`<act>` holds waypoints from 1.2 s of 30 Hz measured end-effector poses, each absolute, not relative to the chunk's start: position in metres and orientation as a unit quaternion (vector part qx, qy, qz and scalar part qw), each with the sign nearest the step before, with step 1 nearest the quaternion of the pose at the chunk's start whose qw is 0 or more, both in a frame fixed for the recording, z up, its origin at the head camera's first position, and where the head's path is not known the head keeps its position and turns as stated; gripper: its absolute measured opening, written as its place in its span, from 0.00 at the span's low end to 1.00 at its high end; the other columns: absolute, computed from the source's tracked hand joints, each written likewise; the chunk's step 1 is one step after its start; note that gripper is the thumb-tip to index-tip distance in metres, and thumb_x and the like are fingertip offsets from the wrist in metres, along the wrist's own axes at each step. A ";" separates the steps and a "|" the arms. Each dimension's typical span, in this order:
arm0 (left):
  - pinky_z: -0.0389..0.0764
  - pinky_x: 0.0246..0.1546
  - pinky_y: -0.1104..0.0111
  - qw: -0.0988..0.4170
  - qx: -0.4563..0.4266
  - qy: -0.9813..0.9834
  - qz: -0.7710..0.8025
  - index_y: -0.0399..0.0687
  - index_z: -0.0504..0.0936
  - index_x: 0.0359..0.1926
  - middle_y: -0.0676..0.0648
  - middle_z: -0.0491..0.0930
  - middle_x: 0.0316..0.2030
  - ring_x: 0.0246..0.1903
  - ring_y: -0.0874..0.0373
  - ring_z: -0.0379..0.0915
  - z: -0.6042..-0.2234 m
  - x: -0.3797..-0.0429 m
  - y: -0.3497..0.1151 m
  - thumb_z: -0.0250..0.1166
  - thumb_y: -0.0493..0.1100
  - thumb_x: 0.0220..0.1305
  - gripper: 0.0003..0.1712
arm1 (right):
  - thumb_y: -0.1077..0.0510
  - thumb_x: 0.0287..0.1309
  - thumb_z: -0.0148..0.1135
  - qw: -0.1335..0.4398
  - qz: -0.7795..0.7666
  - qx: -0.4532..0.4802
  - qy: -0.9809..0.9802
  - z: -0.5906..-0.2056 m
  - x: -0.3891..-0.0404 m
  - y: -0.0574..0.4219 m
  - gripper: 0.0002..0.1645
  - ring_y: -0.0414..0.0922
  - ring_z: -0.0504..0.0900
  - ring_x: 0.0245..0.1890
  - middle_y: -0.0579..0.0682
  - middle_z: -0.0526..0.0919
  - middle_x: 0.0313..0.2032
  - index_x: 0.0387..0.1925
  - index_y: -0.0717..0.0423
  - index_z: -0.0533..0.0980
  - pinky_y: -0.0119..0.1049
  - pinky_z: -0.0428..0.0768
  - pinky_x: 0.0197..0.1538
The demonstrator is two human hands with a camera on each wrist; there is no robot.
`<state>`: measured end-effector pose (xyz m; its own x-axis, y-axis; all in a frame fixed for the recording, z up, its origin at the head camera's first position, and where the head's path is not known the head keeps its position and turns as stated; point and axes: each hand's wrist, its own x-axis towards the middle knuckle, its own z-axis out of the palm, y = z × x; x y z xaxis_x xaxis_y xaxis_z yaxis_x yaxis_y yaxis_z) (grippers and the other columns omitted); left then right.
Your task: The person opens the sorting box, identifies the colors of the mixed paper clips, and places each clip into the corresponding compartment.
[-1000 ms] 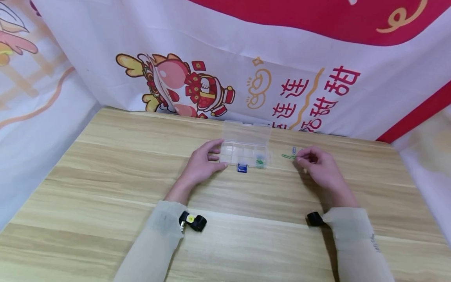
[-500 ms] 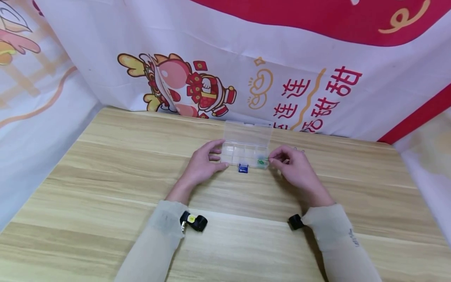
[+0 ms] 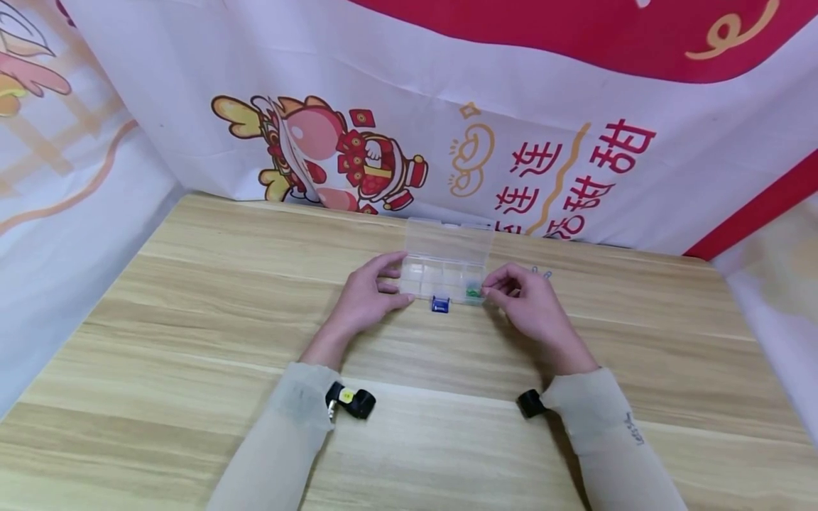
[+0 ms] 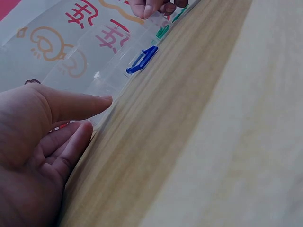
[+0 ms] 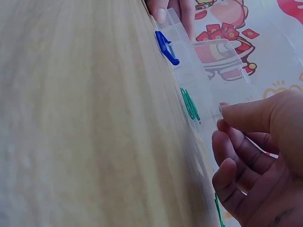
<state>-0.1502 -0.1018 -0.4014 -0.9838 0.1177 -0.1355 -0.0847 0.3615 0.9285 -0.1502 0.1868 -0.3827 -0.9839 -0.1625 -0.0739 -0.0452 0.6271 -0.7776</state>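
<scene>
A clear plastic compartment box [image 3: 433,280] lies on the table with its lid [image 3: 449,240] raised at the back and a blue latch [image 3: 440,304] at the front. My left hand [image 3: 367,294] holds its left end, thumb at the front edge and fingers around the side. Green paper clips [image 5: 191,104] lie in the front right compartment. At the box's right end is my right hand [image 3: 520,298], thumb and index fingertips close together beside those clips. No clip shows between these fingertips; I cannot tell whether they pinch anything.
Beyond my right hand, bluish paper clips [image 3: 540,272] lie on the wooden table [image 3: 434,440]. Another green paper clip [image 5: 218,210] lies under the right fingers in the right wrist view. A printed white cloth [image 3: 409,163] hangs behind the table's back edge.
My right hand has moved left from the loose clips, where it pinched a green paper clip, to the box's right end. The left hand stays at the box.
</scene>
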 end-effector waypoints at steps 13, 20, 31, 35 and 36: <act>0.89 0.61 0.55 0.084 0.015 0.817 0.571 0.58 0.73 0.78 0.41 0.79 0.68 0.59 0.42 0.85 -0.399 -0.149 -0.103 0.79 0.32 0.60 0.47 | 0.57 0.73 0.67 0.067 -0.442 -0.045 0.894 -0.381 -0.152 0.189 0.06 0.50 0.79 0.41 0.54 0.84 0.44 0.48 0.52 0.83 0.34 0.84 0.36; 0.89 0.61 0.55 0.085 0.013 0.818 0.569 0.58 0.73 0.78 0.41 0.79 0.68 0.59 0.43 0.84 -0.399 -0.149 -0.102 0.79 0.33 0.61 0.46 | 0.53 0.73 0.68 0.054 -0.490 0.007 0.870 -0.375 -0.152 0.212 0.12 0.46 0.78 0.40 0.50 0.82 0.45 0.52 0.53 0.82 0.33 0.84 0.34; 0.89 0.61 0.56 0.089 0.014 0.817 0.570 0.57 0.72 0.78 0.40 0.79 0.69 0.60 0.42 0.84 -0.402 -0.150 -0.101 0.78 0.32 0.61 0.46 | 0.44 0.73 0.69 0.035 -0.526 0.154 0.835 -0.380 -0.154 0.291 0.17 0.40 0.79 0.41 0.37 0.81 0.46 0.58 0.43 0.80 0.29 0.84 0.40; 0.89 0.62 0.55 0.088 0.015 0.818 0.568 0.58 0.73 0.78 0.41 0.78 0.69 0.60 0.42 0.84 -0.402 -0.150 -0.101 0.79 0.33 0.61 0.46 | 0.45 0.72 0.70 0.025 -0.509 0.172 0.843 -0.387 -0.156 0.298 0.17 0.39 0.78 0.40 0.35 0.81 0.45 0.57 0.44 0.82 0.28 0.83 0.38; 0.89 0.62 0.55 0.087 0.015 0.819 0.567 0.59 0.72 0.78 0.41 0.78 0.69 0.60 0.42 0.84 -0.402 -0.150 -0.101 0.79 0.33 0.61 0.46 | 0.45 0.72 0.70 0.027 -0.499 0.169 0.850 -0.389 -0.157 0.297 0.18 0.40 0.78 0.41 0.36 0.81 0.46 0.58 0.44 0.82 0.29 0.83 0.39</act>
